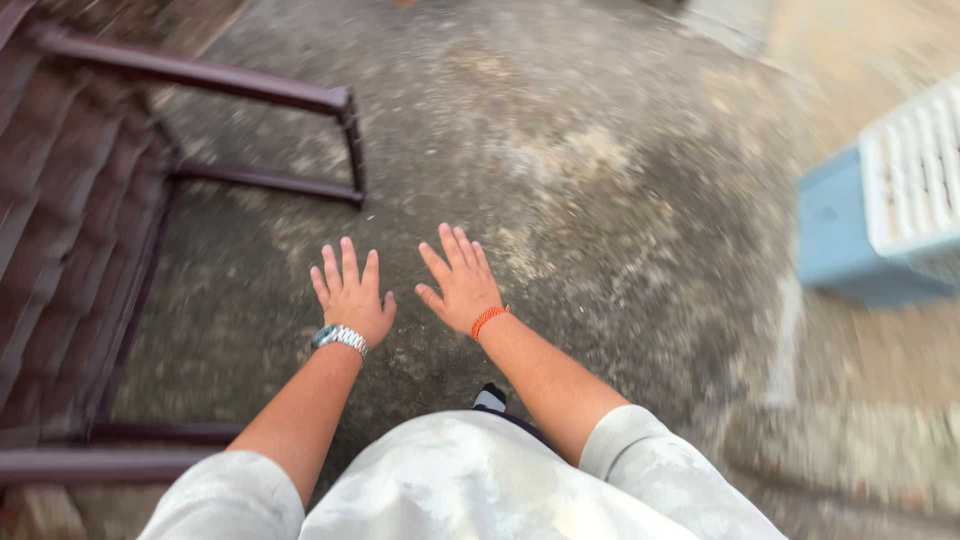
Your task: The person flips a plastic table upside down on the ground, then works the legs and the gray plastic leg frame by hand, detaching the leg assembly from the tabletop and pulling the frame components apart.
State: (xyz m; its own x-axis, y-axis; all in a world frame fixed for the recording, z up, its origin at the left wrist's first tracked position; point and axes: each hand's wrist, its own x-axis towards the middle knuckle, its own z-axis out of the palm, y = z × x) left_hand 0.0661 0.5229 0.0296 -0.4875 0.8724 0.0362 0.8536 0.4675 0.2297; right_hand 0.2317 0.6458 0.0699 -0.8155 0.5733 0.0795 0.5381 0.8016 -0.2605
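Both hands are seen from above, stretched out palm-down over a rough grey concrete floor [600,200] that is stained with pale patches. The left hand [350,295] is spread wide with the fingers fanned and nothing is held in it; a silver metal wristwatch [339,338] is worn at its wrist. The right hand [462,283] is likewise spread wide and empty, and a braided orange wristband [488,320] is worn at its wrist. The two hands are held just beside each other without touching, and whether the floor is touched by them cannot be told.

A dark maroon metal railing [250,92] is seen to the left of the hands, its bars running across the upper left and ending at a short post. Beyond it, brownish stone steps [50,200] are seen dropping away along the left edge. Well apart on the right, a light blue plastic box with a white slatted top [880,215] is set on the floor. Between the forearms, low in the frame, the tip of a dark shoe with a white stripe [490,399] is partly hidden by the pale grey shirt [480,480]. The stretch of floor straight ahead of the hands is not blocked by anything visible.
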